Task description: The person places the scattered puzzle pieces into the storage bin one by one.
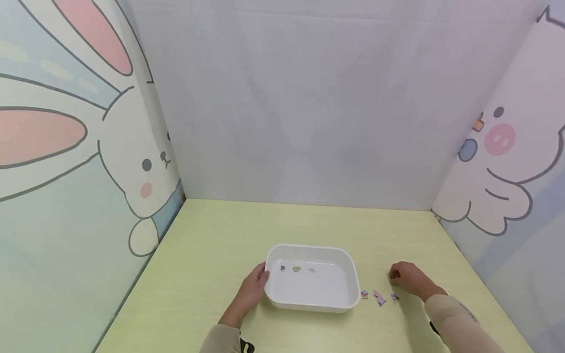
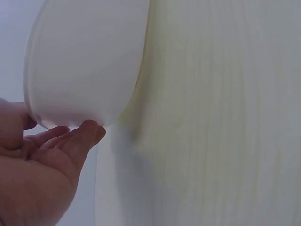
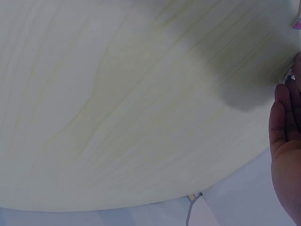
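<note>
A white plastic tray (image 1: 314, 308) stands on the table with several small stickers inside, among them a green sticker (image 1: 297, 268). My left hand (image 1: 254, 286) grips the tray's left end, thumb at the rim and fingers against the outer wall, as the left wrist view also shows. To the right of the tray lie a rainbow-coloured sticker (image 1: 364, 294), a pink and purple sticker (image 1: 378, 297) and a small dark-and-pink sticker (image 1: 395, 297). Just beyond them my right hand (image 1: 409, 278) is low over the table, fingers curled. Its fingertips pinch a small sticker (image 3: 290, 73), partly hidden in the right wrist view.
The pale yellow wood-grain table (image 1: 212, 230) meets a plain light backdrop (image 1: 300, 113) at the back. Side panels carry a cartoon rabbit (image 1: 132, 162) on the left and a white cartoon animal (image 1: 516, 162) on the right.
</note>
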`<act>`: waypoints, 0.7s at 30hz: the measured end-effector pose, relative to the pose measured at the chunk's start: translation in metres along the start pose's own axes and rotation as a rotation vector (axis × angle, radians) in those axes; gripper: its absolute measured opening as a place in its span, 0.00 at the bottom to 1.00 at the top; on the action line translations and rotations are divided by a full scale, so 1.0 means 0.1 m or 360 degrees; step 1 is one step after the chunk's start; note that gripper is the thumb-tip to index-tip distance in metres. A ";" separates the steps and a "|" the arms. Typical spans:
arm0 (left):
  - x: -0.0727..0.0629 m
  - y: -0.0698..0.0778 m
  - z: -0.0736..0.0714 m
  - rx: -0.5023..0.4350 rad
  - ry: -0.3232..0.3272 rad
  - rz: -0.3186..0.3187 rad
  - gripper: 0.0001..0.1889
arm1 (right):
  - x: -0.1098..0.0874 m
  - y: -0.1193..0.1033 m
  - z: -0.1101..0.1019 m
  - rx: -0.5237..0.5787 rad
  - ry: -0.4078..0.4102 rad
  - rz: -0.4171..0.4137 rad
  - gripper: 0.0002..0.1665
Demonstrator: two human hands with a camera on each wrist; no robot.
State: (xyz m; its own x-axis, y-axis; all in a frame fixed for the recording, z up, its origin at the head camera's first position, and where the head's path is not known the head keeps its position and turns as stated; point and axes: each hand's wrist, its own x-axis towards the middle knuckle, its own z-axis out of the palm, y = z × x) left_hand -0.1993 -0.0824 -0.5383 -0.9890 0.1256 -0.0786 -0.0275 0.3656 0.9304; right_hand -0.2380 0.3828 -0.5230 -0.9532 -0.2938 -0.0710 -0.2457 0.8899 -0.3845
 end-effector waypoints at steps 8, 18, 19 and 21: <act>-0.01 0.02 0.00 0.0007 0.0011 -0.0017 0.25 | 0.00 0.06 0.03 0.0022 -0.0017 0.0090 0.09; -0.02 0.03 0.01 0.0006 0.0012 -0.0018 0.25 | -0.05 0.04 0.00 0.0083 0.0014 0.0135 0.13; -0.02 0.03 0.00 0.0002 0.0012 -0.0020 0.25 | -0.06 0.04 0.00 0.0093 0.0020 0.0136 0.13; -0.02 0.04 0.00 -0.0003 0.0013 -0.0021 0.25 | -0.06 0.03 -0.01 0.0111 0.0030 0.0135 0.13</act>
State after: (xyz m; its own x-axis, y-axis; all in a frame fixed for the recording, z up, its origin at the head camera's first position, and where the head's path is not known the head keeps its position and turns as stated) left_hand -0.1974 -0.0808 -0.5349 -0.9896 0.1134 -0.0881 -0.0409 0.3658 0.9298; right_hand -0.2329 0.3878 -0.5233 -0.9734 -0.2110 -0.0887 -0.1516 0.8846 -0.4411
